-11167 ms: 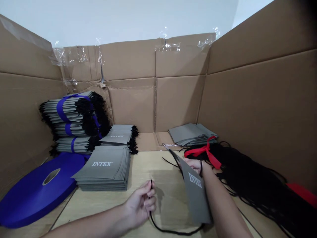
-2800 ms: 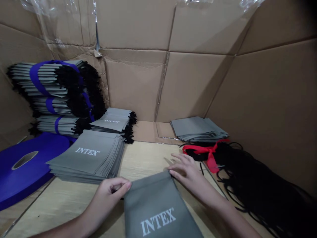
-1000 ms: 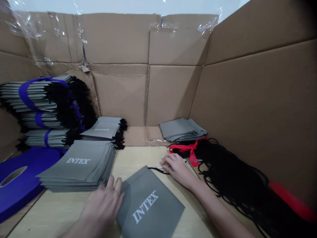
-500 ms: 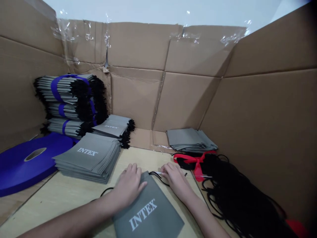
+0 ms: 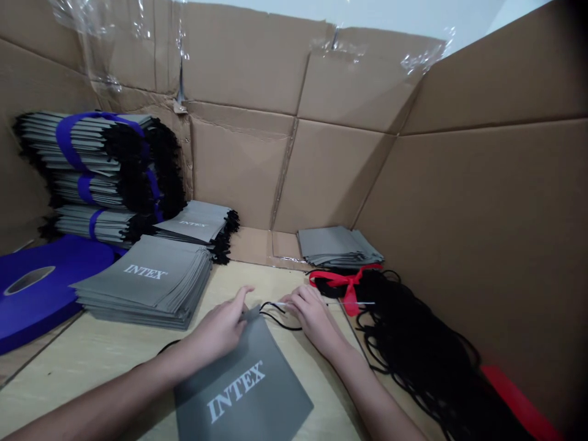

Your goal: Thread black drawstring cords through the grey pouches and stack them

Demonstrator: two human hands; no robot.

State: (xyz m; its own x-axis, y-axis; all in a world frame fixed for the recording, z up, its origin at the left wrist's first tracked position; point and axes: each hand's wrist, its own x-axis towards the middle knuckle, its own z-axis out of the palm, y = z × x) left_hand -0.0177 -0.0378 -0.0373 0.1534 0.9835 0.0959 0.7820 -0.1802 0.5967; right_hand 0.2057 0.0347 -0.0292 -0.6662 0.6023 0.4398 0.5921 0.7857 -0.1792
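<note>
We pinned the flat grey fabric INTEX pouch (image 5: 243,392) under our flattened left hand (image 5: 220,327), while our right hand (image 5: 312,315) pinched the thin black drawstring cord (image 5: 275,315) just beyond its fingertips, best fed straight and taut.
</note>
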